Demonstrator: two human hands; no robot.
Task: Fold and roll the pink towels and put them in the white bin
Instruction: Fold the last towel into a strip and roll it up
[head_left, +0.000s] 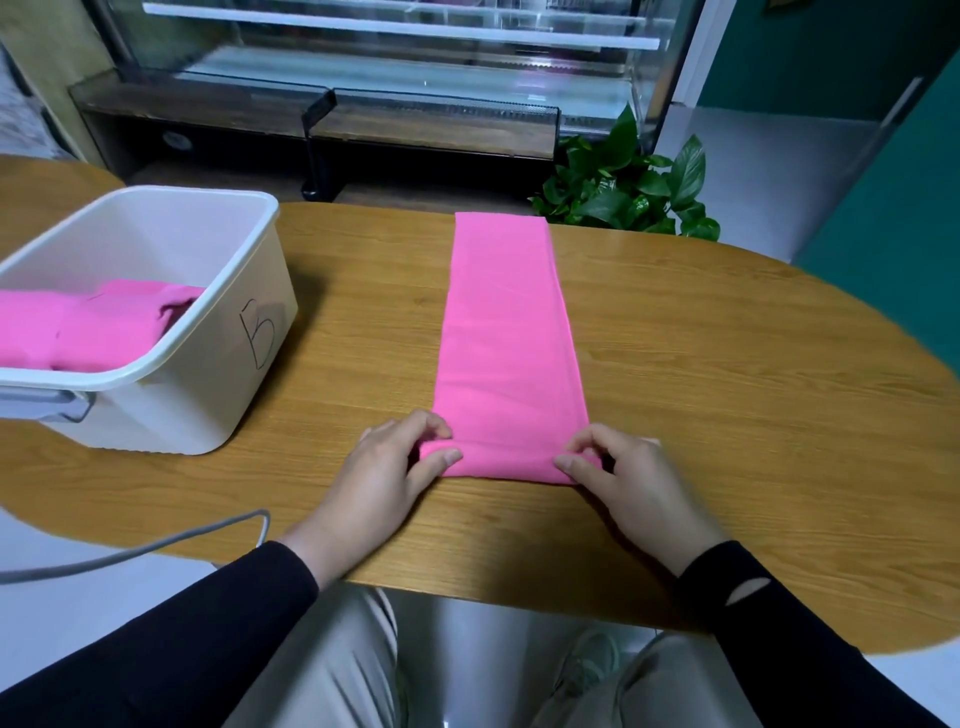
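The white bin (218, 332) (cut off at left) hides part of its pink towels (93, 325). Left hand (384, 467) and right hand (623, 478) pinch the folded towel (506, 332)'s rolled near end with curled fingers, near the table (727, 415) edge.

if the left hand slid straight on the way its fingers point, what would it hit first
The left hand points toward the right, along the rolled near end of the long folded pink towel, which it already pinches. Going on, it would likely meet the right hand gripping the other end of that roll.

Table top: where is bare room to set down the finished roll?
Bare wood lies right of the pink towel out to the table edge, and between towel and white bin. Crowded at the near edge, where left hand and right hand grip the towel.
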